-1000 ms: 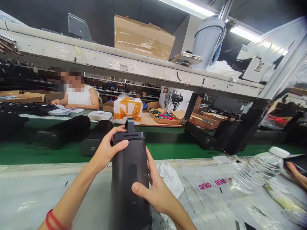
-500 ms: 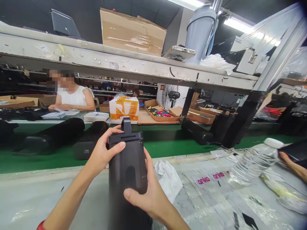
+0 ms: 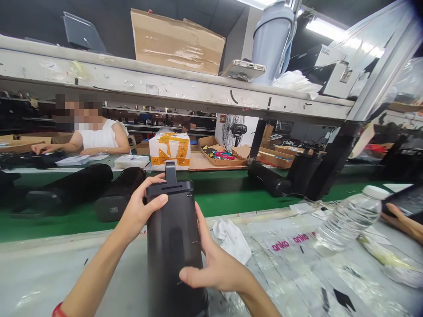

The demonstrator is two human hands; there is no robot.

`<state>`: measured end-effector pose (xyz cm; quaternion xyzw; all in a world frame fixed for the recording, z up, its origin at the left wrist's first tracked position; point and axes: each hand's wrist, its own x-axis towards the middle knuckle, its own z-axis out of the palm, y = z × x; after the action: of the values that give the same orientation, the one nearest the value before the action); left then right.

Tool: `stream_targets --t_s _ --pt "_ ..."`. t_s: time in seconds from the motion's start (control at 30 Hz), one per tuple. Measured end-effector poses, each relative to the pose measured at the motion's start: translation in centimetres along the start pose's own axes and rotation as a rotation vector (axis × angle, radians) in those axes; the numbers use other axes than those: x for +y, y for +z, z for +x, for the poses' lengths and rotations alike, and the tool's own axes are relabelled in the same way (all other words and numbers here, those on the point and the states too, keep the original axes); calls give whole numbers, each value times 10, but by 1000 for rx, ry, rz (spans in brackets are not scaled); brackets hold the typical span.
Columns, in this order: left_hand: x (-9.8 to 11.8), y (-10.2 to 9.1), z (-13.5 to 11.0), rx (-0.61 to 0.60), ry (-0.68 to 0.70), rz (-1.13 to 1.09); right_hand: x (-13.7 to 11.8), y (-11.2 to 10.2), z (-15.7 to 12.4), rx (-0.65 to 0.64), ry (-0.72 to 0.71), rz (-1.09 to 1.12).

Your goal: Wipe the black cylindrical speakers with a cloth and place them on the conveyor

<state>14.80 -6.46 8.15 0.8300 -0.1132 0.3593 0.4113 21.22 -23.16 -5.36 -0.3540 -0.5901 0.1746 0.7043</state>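
Observation:
A tall black speaker (image 3: 173,246) with a loop handle (image 3: 171,172) on top stands in front of me on the bench, leaning slightly. My left hand (image 3: 145,204) grips its upper left edge, thumb on the front face and fingers behind the top beside the handle. Lower down, my right hand (image 3: 214,264) holds the right side, its thumb across the front and its fingers along the edge. The speaker's bottom is partly out of the frame. A crumpled white cloth (image 3: 232,240) lies just right of it.
Behind runs a green conveyor belt (image 3: 218,193) with several black speakers (image 3: 114,207). A clear water bottle (image 3: 353,220) stands at right, near another person's hand (image 3: 401,222) on a dark object. Overhead crosses a shelf (image 3: 185,88). A person in white (image 3: 99,136) sits across the belt.
My right hand has slid a little down the speaker, its thumb now lower on the front. My left hand keeps its hold. The person opposite has stretched an arm out to the left.

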Motion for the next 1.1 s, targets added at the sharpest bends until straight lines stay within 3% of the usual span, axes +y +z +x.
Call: stream_targets --t_s 0.2,0.33,0.47,0.7,0.83,0.97,1.1 --pt "4 1 -1 1 1 28 2 6 1 18 33 60" --pt "5 1 -3 -8 31 60 15 21 8 229 -118 63" --pt "6 1 -5 -26 30 70 19 32 9 375 -154 -86" --pt "8 4 -4 1 28 129 19 29 5 454 -36 -303" --pt "8 9 -4 12 105 173 21 30 5 501 -68 -432" --pt "17 22 -9 132 98 305 13 36 5 560 -23 -643" --pt "23 29 -12 241 23 360 6 39 8 624 30 -554"
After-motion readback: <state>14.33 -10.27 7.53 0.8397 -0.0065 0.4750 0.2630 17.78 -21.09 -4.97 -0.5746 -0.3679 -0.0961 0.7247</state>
